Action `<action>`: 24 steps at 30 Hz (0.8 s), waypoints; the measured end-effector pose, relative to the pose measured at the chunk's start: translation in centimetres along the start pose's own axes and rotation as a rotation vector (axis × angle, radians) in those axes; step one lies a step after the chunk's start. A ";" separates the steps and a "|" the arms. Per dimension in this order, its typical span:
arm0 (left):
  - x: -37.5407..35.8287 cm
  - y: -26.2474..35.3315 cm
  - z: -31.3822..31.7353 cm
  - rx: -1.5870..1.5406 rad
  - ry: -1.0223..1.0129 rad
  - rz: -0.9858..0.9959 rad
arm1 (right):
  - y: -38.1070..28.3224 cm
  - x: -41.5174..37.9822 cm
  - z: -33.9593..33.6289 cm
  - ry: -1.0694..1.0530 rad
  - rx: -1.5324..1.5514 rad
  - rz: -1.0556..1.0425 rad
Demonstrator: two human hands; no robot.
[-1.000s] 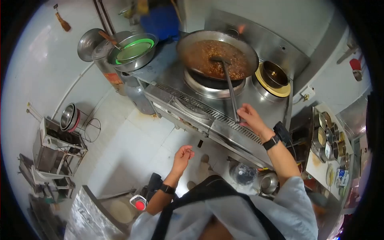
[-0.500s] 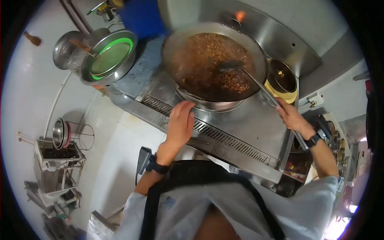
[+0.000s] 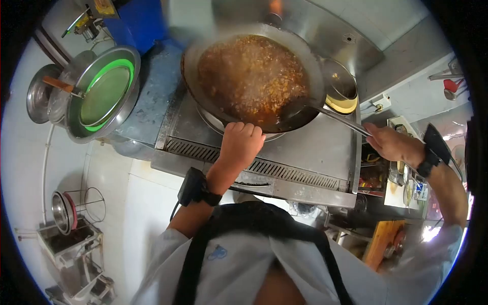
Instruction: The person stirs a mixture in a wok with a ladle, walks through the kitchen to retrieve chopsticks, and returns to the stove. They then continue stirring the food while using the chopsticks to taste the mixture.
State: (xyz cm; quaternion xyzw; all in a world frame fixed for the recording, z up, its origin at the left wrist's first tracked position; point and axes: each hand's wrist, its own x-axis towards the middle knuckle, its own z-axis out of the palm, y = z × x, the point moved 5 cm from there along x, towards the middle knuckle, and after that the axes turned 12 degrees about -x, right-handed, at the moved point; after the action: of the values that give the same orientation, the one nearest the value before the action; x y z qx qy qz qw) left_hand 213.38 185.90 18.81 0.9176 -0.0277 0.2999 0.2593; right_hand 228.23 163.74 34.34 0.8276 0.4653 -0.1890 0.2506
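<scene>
A large dark wok (image 3: 190,81) sits on the stove, holding bubbling reddish-brown liquid with many small chopped pieces (image 3: 254,76). Steam blurs part of its surface. My left hand (image 3: 243,145) is closed over the near rim of the wok, fingers curled and fingertips partly hidden. In my right hand (image 3: 394,142) is the long metal handle of a wok spatula (image 3: 338,118), gripped near its rear end. The spatula's dark head lies low in the wok at its near right side, partly covered by the food.
A steel basin (image 3: 134,96) with a green-rimmed strainer (image 3: 104,96) stands on the left counter, near a blue container (image 3: 137,23). Behind the wok's right side sits a pot (image 3: 339,81) on a yellow base. A slotted drain (image 3: 295,173) runs along the stove's front.
My left hand has gone from loosely held beside the rim to curled over it. My right hand has drawn the spatula toward the wok's near right edge. The view has shifted.
</scene>
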 end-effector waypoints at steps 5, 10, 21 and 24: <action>-0.4 -0.2 -0.2 -0.051 0.090 0.021 | -3.4 6.3 1.8 -0.077 0.120 0.096; -0.5 -0.6 0.1 -0.127 0.098 0.005 | -3.6 13.1 7.1 0.216 0.079 -0.056; -0.4 -0.1 -0.2 -0.109 0.101 0.015 | -7.8 18.7 3.3 0.037 0.359 0.328; -0.5 -0.2 0.0 -0.084 0.111 0.024 | -9.7 19.2 1.6 0.040 0.478 0.331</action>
State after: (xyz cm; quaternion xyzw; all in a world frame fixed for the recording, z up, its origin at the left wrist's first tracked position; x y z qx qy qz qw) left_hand 213.02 185.98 18.47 0.8875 -0.0369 0.3520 0.2952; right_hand 229.26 180.08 20.27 0.9315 0.2709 -0.2335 0.0667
